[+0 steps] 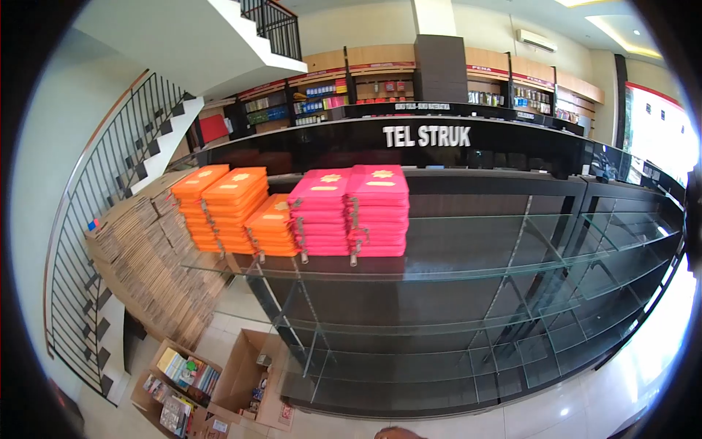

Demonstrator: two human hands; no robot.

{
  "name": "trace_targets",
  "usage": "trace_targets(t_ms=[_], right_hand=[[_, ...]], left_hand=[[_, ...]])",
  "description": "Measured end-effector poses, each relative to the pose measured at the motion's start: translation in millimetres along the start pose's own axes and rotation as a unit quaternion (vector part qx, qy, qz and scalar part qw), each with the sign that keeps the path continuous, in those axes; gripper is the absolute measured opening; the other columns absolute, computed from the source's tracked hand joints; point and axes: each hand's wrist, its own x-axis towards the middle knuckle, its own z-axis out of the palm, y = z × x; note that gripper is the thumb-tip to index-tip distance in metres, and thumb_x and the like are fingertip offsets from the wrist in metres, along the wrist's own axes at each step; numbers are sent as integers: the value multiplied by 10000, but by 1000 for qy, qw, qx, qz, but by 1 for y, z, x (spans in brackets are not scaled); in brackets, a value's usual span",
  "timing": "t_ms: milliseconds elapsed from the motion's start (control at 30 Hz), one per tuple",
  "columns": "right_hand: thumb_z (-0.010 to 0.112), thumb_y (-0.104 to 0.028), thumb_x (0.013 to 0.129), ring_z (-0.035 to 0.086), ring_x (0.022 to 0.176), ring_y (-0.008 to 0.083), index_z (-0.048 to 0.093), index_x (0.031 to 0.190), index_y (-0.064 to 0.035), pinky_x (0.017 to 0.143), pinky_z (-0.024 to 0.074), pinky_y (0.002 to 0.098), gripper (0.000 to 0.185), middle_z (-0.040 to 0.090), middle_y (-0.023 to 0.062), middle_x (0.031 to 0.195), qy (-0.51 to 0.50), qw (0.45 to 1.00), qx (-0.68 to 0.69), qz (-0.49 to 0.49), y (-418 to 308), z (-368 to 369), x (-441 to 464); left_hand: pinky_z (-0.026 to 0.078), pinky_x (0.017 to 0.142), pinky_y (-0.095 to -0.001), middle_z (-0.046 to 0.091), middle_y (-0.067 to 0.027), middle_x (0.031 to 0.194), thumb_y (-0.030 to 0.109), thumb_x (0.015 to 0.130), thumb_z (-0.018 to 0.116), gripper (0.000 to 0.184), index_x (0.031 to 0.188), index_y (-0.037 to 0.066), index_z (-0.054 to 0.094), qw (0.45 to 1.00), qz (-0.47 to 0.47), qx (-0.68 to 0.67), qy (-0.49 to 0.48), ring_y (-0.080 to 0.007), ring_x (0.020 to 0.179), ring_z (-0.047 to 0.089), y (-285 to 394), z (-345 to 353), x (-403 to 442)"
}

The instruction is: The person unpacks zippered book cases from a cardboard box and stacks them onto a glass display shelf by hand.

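Note:
At the bottom edge, a small brown, skin-toned shape [398, 433] looks like the top of my left hand; its fingers are cut off by the frame. A dark shape [640, 430] in the lower right corner may be my right hand or arm, too little of it showing to tell. Ahead, stacks of orange zippered pouches [235, 192] and pink zippered pouches [378, 212] sit on the left part of a glass shelf [468, 265]. Gold emblems mark their top faces, and zipper pulls hang at the front corners. Neither hand touches them.
Glass shelves [439, 318] continue below. Flattened cardboard [146, 249] is piled on the left, beside a staircase [110, 322]. Open boxes [238, 373] with books and small goods stand on the floor. Behind runs a black counter [307, 146] lettered "TEL STRUK", with stocked wall shelves [319, 99] beyond.

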Motion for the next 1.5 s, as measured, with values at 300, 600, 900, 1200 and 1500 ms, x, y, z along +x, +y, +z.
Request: trace_targets(t_ms=[300,600,900,1200,1500], right_hand=[[663,-371,865,610,1017,256,612,1159,-112,900,481,384,395,620,87,1142,-80,971,-134,183,-15,56,49],[703,-322,810,676,910,200,720,1018,-135,815,538,353,281,725,63,1001,-150,960,-81,223,-31,165,128],[686,-327,819,696,829,180,745,937,-129,767,547,324,238,736,79,889,-126,968,-42,213,-14,199,192],[716,-321,808,672,666,165,735,966,-114,661,555,323,261,720,68,821,-207,936,-168,231,-72,188,338],[717,-320,841,642,646,156,689,986,-59,626,528,312,300,689,79,808,-204,951,35,231,-138,206,505]], left_hand=[[504,910,-412,728,-120,955,302,777,743,294,996,105,738,979,-84,-176,63,-301,944,685,-173,-54,-17],[503,901,-426,728,-113,932,283,737,765,287,948,90,741,997,-47,55,14,-312,924,680,-462,-15,-108],[522,534,-375,694,-138,927,243,951,462,296,1062,5,596,899,-176,-358,180,-248,656,684,-519,29,-176],[494,502,-330,687,-130,948,266,957,487,326,1149,24,592,763,-345,-513,191,-233,606,650,-486,-74,-172],[524,602,-317,662,-119,841,233,943,494,290,982,1,665,870,-182,-377,259,-203,680,645,-534,-191,-99]])
